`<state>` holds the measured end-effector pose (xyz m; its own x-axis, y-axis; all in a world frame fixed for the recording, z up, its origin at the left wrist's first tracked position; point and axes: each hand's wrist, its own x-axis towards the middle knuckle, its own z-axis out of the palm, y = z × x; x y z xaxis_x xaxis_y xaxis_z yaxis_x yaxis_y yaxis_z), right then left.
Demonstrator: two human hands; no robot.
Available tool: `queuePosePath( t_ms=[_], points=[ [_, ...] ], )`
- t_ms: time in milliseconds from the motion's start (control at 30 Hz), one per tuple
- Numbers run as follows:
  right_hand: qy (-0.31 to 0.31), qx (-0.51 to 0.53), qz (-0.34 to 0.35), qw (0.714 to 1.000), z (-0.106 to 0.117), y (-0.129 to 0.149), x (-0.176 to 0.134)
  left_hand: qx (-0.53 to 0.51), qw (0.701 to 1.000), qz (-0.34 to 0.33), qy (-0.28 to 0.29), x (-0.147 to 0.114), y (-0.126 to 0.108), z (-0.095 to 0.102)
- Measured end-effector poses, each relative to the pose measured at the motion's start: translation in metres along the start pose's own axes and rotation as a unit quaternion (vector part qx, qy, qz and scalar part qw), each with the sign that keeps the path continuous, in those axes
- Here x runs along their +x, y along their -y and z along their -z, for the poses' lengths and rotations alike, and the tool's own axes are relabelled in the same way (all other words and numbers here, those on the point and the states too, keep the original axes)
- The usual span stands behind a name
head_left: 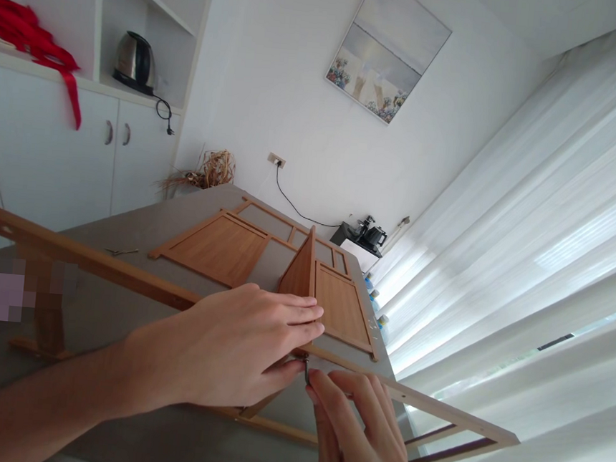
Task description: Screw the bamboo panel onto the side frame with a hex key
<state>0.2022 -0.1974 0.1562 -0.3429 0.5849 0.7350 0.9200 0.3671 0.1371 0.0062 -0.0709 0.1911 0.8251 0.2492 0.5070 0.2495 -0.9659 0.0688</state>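
L hand gripping wdn frame; R hand pinching sm. metal key.

Passage over grey table between wooden rail and left panel, upright board a barrier rightward

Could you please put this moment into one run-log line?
left hand: holding wooden frame | right hand: pinching thin metal tool at wooden frame | flat panels: on table
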Motion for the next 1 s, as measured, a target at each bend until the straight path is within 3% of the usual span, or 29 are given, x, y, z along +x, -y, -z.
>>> queuePosePath(
  t_ms=[333,667,1000],
  points=[
    [0.044,-0.039,0.018,0.998,0.013,-0.002,0.006,-0.009,1.0,0.001,0.004,0.0,0.001,0.0],
    [0.107,-0.129,0.135,0.977,0.032,-0.003,0.035,0.012,1.0,-0.004,0.011,-0.001,0.002,-0.003],
    [0.117,-0.11,0.122,0.979,0.031,0.002,0.035,0.019,1.0,-0.013,-0.006,-0.002,0.003,-0.005]
  ],
)
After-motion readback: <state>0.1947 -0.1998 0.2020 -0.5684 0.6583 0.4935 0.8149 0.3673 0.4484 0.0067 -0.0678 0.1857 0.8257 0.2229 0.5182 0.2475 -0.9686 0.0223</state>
